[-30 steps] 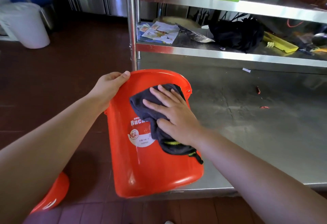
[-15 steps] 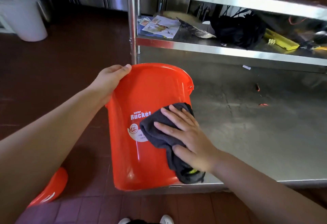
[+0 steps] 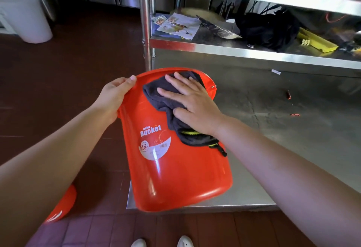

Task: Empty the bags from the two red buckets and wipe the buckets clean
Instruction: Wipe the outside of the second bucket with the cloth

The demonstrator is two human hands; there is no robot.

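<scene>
Two hands work a tilted red bucket (image 3: 175,168) at the bench (image 3: 293,129) edge: left hand (image 3: 115,94) fingers gripping the rim, right hand (image 3: 192,103) fingers flat on a cloth (image 3: 156,98); hard pressing could tip it off.

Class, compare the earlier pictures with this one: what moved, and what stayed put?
The right hand slid the cloth from the bucket's lower side back up to its rim. The left hand kept its grip on the rim; the bucket stayed tipped on the steel table.
</scene>
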